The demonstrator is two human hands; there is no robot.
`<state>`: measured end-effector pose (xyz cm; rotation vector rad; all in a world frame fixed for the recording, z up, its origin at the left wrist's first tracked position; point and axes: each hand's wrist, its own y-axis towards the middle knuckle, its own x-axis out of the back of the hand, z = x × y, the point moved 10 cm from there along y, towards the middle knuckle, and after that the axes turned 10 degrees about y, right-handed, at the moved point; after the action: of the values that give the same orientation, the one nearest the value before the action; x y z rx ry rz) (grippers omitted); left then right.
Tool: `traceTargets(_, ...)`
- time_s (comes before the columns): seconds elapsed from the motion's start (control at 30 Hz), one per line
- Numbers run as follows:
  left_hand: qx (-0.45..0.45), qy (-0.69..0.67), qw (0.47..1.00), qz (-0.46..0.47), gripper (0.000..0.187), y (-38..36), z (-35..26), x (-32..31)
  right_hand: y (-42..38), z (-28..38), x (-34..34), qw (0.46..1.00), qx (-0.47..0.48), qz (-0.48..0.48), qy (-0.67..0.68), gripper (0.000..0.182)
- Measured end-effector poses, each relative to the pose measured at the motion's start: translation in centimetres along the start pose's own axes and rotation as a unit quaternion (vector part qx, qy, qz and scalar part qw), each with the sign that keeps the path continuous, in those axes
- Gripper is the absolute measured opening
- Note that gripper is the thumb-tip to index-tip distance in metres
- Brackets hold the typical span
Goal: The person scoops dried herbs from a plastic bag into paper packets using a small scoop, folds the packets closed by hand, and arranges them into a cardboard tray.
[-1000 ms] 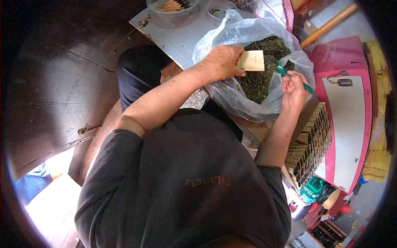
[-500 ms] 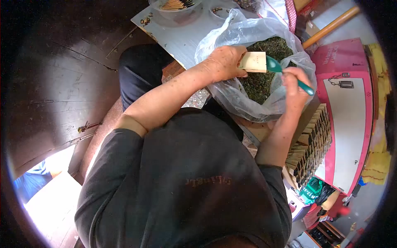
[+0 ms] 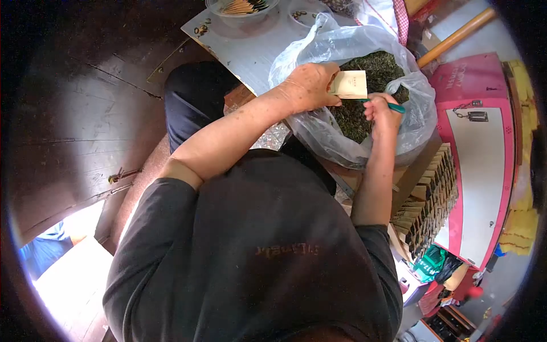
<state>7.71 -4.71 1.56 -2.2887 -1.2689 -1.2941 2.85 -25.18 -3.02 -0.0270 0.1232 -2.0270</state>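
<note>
The left hand (image 3: 310,85) is closed around one end of a small pale paper packet (image 3: 351,84), with faint printing on its upper face, and holds it out over the mouth of a bag. The right hand (image 3: 384,117), fingers curled in, grips a green spoon (image 3: 397,108) by the handle, whose rounded end sticks out past the knuckles. Only a sliver of green shows at the packet's lower right corner; the rest of the spoon's front end is hidden, so whether anything lies in it cannot be told. Beneath both hands, dark green-brown dried bits (image 3: 376,64) fill the clear plastic bag (image 3: 415,135), its crumpled rim spread wide around them. The bag sits partly against a grey board (image 3: 245,50), where a clear bowl (image 3: 244,21) holds thin pale sticks with some dark pieces, and small brown rings (image 3: 201,28) lie near the board's corner. Beyond the bag are a red-checked cloth (image 3: 402,24) and a slanting wooden pole (image 3: 456,37). Beside the right forearm stand close-packed rows of pale and dark pieces (image 3: 428,199), and past them a pink-and-white cabinet (image 3: 481,171). At the lower left, part of another person in blue (image 3: 43,251) shows beside a bright surface.
</note>
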Motion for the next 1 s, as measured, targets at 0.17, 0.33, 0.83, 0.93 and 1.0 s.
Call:
traceTargets(0.17,-0.011,0.001,1.0,-0.017,0.051,0.1,0.0,-0.1,-0.4,2.8,3.5,0.994,0.031,-0.05,0.093,0.013)
traceTargets(0.33,-0.003,-0.004,1.0,0.003,0.052,0.2,0.3,-0.6,-1.1,5.3,5.0,0.988,0.078,-0.051,0.126,0.015)
traceTargets(0.83,-0.016,-0.006,1.0,0.008,0.051,-0.1,-0.5,0.0,-5.7,11.2,-5.4,0.951,0.25,0.102,-0.151,0.011)
traceTargets(0.93,0.007,-0.007,0.999,0.038,0.052,-0.1,-0.1,-0.4,-5.9,12.5,-3.8,0.935,0.304,0.077,-0.168,0.011)
traceTargets(1.0,-0.007,-0.006,1.0,0.009,0.053,-0.1,-0.1,-0.3,-4.8,12.1,-0.3,0.961,0.252,0.009,-0.118,0.012)
